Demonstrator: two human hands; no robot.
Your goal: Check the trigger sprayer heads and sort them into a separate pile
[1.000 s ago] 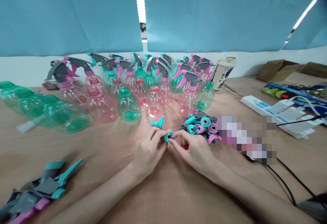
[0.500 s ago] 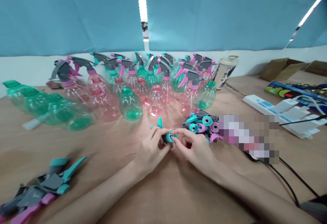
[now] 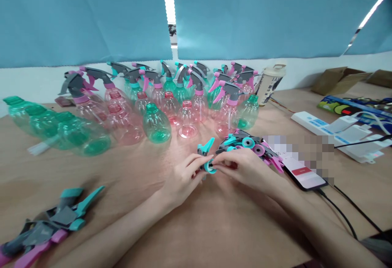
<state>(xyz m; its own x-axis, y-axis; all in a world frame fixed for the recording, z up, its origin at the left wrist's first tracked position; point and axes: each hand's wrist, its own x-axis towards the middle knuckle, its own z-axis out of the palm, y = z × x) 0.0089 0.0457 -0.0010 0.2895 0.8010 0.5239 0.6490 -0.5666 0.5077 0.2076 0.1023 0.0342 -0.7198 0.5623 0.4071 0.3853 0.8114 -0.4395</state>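
Note:
My left hand [image 3: 183, 178] is closed around a grey and teal spray head [image 3: 210, 166], whose teal collar faces right and whose teal trigger sticks up. The fingertips of my right hand [image 3: 241, 165] are pinched together at the collar opening; whether they hold something small there cannot be made out. Behind my right hand lies a pile of loose spray heads [image 3: 259, 149] in grey, teal and pink. Uncapped green bottles [image 3: 157, 125] and pink bottles [image 3: 187, 121] stand beyond my hands, in front of several bottles with spray heads fitted [image 3: 229, 109].
More spray heads [image 3: 52, 223] lie at the lower left. Green bottles [image 3: 82, 133] stand at the left beside a bundle of clear tubes [image 3: 44, 145]. On the right are a phone [image 3: 306, 174] with a cable, a white power strip [image 3: 337, 133], a cup [image 3: 271, 84] and a cardboard box [image 3: 337, 81].
The spray head has turned and shifted slightly right in my left hand, its trigger now higher. My right hand has rolled over, its back more upward, with fingers still at the collar.

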